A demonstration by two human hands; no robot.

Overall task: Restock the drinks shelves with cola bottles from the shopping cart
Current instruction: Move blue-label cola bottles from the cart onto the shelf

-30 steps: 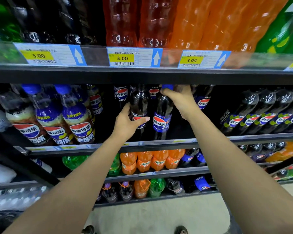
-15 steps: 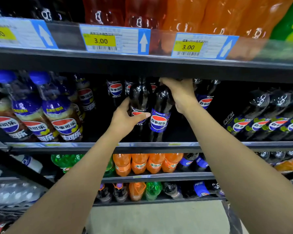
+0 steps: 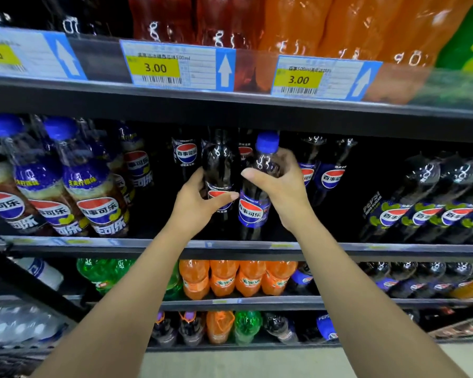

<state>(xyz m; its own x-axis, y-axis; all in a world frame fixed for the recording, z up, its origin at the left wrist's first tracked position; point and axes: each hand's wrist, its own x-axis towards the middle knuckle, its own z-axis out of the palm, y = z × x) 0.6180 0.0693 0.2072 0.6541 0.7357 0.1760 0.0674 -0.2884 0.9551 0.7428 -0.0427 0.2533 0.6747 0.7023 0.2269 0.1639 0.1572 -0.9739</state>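
Two dark cola bottles stand side by side at the front of the middle shelf (image 3: 175,245). My left hand (image 3: 197,203) grips the left cola bottle (image 3: 220,165) round its body at the label. My right hand (image 3: 279,186) holds the right cola bottle (image 3: 253,211), the one with the blue cap, round its shoulder, thumb across the front. More cola bottles (image 3: 185,154) stand behind them in the dark back of the shelf. The shopping cart is out of view.
Blue-capped cola bottles (image 3: 96,192) lean at the left of the same shelf, black lime cola bottles (image 3: 421,208) at the right. The shelf above (image 3: 230,105) carries price tags and red and orange drinks. Orange and green bottles fill the lower shelves.
My right hand has slid from the cap down to the bottle's shoulder, so the blue cap now shows. My left hand keeps its grip. The view has tilted up slightly.
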